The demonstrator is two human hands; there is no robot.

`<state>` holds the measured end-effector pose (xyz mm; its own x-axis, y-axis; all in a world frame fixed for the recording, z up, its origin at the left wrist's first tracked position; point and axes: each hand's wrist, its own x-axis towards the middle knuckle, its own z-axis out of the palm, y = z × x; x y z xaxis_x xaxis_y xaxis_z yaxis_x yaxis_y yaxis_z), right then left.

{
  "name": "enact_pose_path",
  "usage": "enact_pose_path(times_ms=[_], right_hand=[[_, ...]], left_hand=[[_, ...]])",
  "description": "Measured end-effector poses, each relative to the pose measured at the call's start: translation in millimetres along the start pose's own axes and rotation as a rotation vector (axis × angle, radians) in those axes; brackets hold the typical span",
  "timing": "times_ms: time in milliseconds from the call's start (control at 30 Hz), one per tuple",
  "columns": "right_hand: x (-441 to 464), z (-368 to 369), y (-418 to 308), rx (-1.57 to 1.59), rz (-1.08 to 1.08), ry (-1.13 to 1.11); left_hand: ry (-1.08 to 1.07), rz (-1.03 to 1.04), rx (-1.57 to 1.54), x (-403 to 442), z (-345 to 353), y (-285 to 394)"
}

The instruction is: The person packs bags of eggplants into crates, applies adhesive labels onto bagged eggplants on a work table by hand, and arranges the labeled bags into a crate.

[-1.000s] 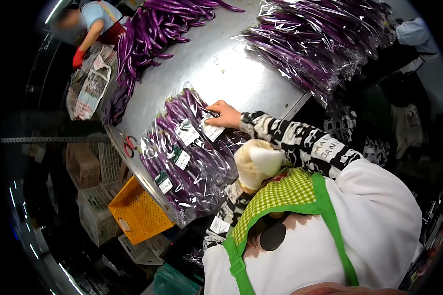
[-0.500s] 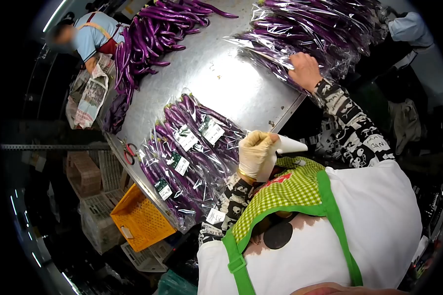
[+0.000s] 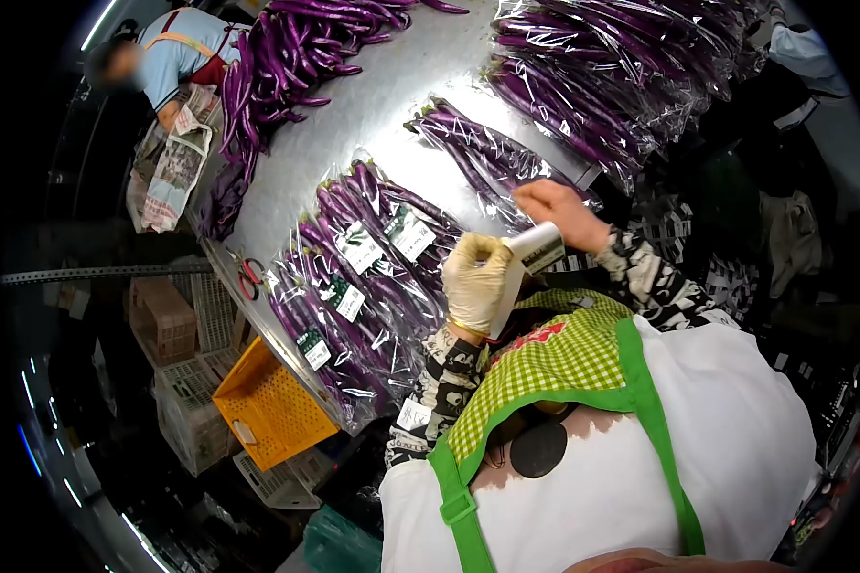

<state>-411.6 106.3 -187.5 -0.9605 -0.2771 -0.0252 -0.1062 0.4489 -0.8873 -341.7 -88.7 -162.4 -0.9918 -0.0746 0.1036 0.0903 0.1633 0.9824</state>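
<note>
My left hand point(image 3: 476, 284), in a pale glove, is closed around a white label roll point(image 3: 537, 250) with a printed label facing up; a white strip hangs below it. My bare right hand point(image 3: 566, 215) is just above the roll, its fingers curled at the lower end of a clear bag of long purple eggplants point(image 3: 478, 148). What lies under those fingertips is partly hidden. Left of my left hand, several labelled bags of eggplants point(image 3: 363, 258) lie side by side on the metal table point(image 3: 268, 205).
More bagged eggplants point(image 3: 621, 76) are piled at the upper right, loose eggplants point(image 3: 287, 67) at the upper left. Red-handled scissors point(image 3: 249, 277) lie by the left edge, above a yellow crate point(image 3: 272, 406). A person point(image 3: 186, 53) stands across the table, near newspaper point(image 3: 177, 172).
My right hand has drawn one bag of eggplants from the pile down and left, towards my left hand. The label roll has turned, and its printed side now shows.
</note>
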Motion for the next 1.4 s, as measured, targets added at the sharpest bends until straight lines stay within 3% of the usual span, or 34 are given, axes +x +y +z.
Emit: enact_pose_path(times_ms=[33,100,233,333,533,667,967,1067,1133,1167,1233,1267,1300,1400], right_hand=[[-1,-14,-19,0.191,0.146,-0.103],[-8,-30,-39,0.584,0.133,-0.254],[-18,-29,-67,0.477,-0.048,-0.263],[-18,-31,-70,0.516,0.014,-0.272],[-19,-32,-63,0.495,0.042,-0.245],[-17,-34,-67,0.513,0.029,-0.263],[-3,-31,-60,0.409,-0.015,-0.248],[16,-34,-50,0.058,-0.201,-0.17],[38,-31,-38,-0.023,-0.167,-0.114],[53,-31,-32,-0.058,-0.147,-0.091],[88,-23,-11,-0.122,-0.164,-0.087],[103,-16,-6,-0.317,-0.152,-0.045],[115,-10,5,-0.506,-0.14,-0.004],[134,8,40,-0.506,0.058,0.176]], left_hand=[[0.038,-0.096,-0.061,1,-1,-4],[0.062,-0.069,-0.13,5,-1,3],[0.049,-0.168,-0.352,6,4,1],[0.06,-0.171,-0.477,11,13,10],[0.083,-0.121,-0.357,6,21,4],[0.04,-0.231,-0.485,1,23,19],[0.081,-0.243,-0.164,0,30,-35],[-0.172,-0.43,0.101,-2,22,-44],[-0.372,-0.558,0.393,1,13,-8],[-0.51,-0.541,0.708,3,10,5],[-0.554,-0.431,0.933,-12,10,-4],[-0.652,-0.457,1.021,-14,6,15],[-0.631,-0.452,1.086,-20,8,14],[-0.342,-0.137,1.065,-34,7,13]])
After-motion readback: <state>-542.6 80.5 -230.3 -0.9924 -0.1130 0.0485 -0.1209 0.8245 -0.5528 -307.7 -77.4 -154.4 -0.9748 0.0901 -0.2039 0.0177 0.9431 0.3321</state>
